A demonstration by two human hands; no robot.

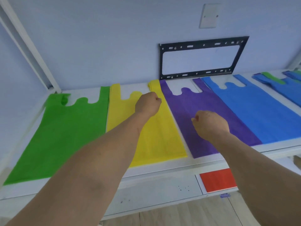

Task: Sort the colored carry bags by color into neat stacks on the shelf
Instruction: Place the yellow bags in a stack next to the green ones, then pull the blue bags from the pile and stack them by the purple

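Four carry bags lie flat side by side on the white shelf, handles toward its back edge: a green bag nearest the left end, then a yellow bag, a purple bag and a blue bag overlapping the purple one's right side. More blue and green bags lie mixed toward the right end. The left hand rests over the yellow bag's right side, fingers curled under; whether they pinch the fabric cannot be told. The right hand is over the purple bag, fingers likewise curled and their grip hidden. A red bag lies on the lower shelf.
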